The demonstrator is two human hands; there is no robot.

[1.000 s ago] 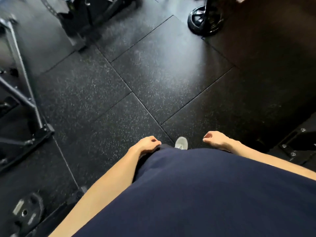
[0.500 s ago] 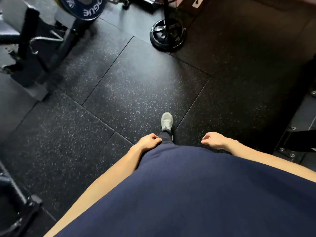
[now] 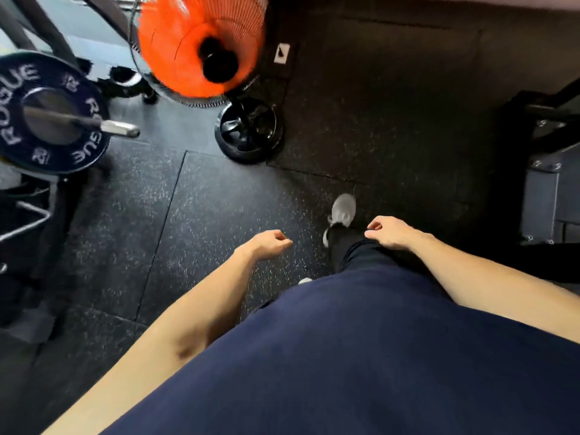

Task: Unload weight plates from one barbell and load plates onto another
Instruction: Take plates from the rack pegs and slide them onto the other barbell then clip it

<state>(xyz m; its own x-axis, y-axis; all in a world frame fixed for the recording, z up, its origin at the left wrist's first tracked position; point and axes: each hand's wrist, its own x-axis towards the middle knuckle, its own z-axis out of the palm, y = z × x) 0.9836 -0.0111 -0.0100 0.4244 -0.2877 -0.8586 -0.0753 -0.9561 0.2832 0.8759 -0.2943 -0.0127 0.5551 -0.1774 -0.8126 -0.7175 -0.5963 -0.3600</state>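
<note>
A dark blue plate (image 3: 84,146) with white lettering hangs on a barbell at the far left, and the steel sleeve end (image 3: 120,129) sticks out toward me. My left hand (image 3: 266,244) hangs low in the middle, well right of the plate, loosely curled and holding nothing. My right hand (image 3: 390,232) is beside my dark trouser leg, also loosely curled and holding nothing. The rest of the barbell is hidden behind the plate.
An orange fan (image 3: 188,42) on a round black base (image 3: 249,131) stands just right of the plate. A rack upright and metal hooks (image 3: 28,221) are at the left edge, a dark metal frame (image 3: 549,171) at the right. Speckled rubber floor tiles (image 3: 219,215) lie underfoot, with my grey shoe (image 3: 342,211) stepping forward.
The view has swung and moved toward the loaded barbell; the plate and fan are now closer and larger. My left hand has swung away from my body, both hands still holding nothing.
</note>
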